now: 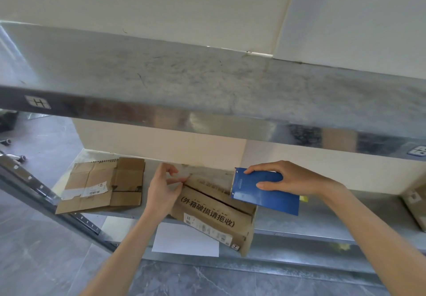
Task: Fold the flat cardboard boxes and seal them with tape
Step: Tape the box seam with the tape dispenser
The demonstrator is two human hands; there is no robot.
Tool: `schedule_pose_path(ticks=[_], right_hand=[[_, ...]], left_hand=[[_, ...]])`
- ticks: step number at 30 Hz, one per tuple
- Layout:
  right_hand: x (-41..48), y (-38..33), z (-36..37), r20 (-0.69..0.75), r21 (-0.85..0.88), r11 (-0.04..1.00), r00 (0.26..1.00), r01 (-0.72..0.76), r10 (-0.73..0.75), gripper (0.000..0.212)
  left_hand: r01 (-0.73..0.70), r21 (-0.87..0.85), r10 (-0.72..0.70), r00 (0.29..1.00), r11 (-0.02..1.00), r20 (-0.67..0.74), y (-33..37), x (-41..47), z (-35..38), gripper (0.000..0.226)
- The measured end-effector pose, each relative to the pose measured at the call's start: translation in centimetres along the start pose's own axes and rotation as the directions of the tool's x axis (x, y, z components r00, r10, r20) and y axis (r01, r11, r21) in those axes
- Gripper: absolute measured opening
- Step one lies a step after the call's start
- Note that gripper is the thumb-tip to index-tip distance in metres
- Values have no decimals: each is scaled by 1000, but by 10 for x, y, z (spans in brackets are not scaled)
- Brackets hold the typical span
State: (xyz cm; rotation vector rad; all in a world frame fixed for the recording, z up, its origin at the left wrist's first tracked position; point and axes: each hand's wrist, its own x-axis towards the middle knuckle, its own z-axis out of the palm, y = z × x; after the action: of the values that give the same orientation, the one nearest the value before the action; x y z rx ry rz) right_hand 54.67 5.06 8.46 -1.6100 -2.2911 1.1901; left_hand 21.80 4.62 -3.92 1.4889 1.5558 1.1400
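Cardboard box (214,215), printed with black characters, lies on the lower metal shelf (322,222), its near corner past the shelf edge. The left hand (162,192) has its grip pinching the box's far left corner, and the right hand (288,180) has its grip curled round a blue tape dispenser (265,196) above the box's right end; a flattened box (101,185) lies further left

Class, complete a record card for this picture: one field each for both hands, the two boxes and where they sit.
left hand: fingertips at the far end of the printed box; pinch unclear
right hand: grips a blue tape dispenser over that box's right end
printed box: folded up, on the metal shelf
flat box: unfolded, lying to its left, apart
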Motion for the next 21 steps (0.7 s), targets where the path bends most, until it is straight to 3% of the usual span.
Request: schedule_pose_path(ticks=[5, 13, 21], right_hand=[[1, 3, 3, -64, -29, 1000, 998, 3, -5, 35], [-4, 11, 11, -86, 4, 1000, 996, -17, 17, 35], [-7, 9, 28, -71, 16, 999, 997, -40, 41, 36]], left_hand=[[-3, -139, -2, 999, 990, -36, 3, 3, 14, 33], [-25, -88, 21, 999, 996, -46, -8, 0, 22, 41], [61, -192, -85, 990, 979, -117, -24, -12, 32, 45]])
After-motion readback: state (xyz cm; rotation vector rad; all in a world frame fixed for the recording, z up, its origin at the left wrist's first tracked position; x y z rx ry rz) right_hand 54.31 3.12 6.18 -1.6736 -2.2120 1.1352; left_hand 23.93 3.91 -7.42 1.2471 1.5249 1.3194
